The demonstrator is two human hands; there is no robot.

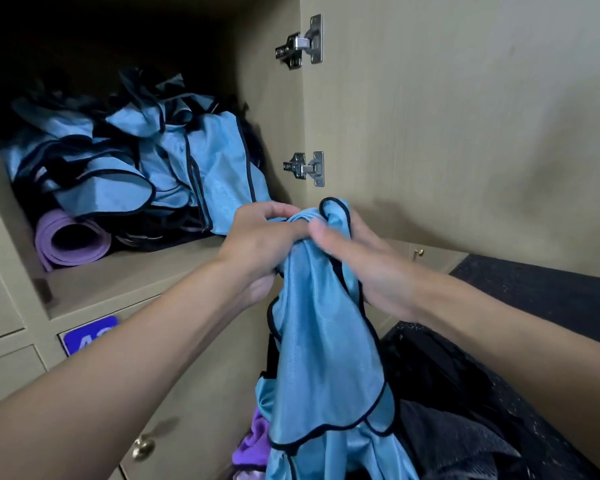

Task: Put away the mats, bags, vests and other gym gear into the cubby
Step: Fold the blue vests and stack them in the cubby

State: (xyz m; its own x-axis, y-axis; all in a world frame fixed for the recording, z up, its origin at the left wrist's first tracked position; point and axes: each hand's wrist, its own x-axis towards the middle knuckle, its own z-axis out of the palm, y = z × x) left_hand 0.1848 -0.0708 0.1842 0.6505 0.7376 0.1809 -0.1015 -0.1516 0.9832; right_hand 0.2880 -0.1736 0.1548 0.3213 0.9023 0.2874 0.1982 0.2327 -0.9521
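Observation:
A light blue vest (323, 327) with black trim hangs down from both hands in front of the open cubby (125, 275). My left hand (260, 240) grips its bunched top from the left. My right hand (368, 265) holds the same bunch from the right, fingers curled round the cloth. Inside the cubby lies a heap of blue vests (146, 157) with black straps. A rolled purple mat (71, 239) lies under the heap at the front left.
The cubby door (465, 126) stands open to the right on two metal hinges (305, 168). Below are closed doors with a round knob (143, 446) and a blue label (87, 336). A dark bag (465, 427) with purple cloth (253, 445) sits at the bottom right.

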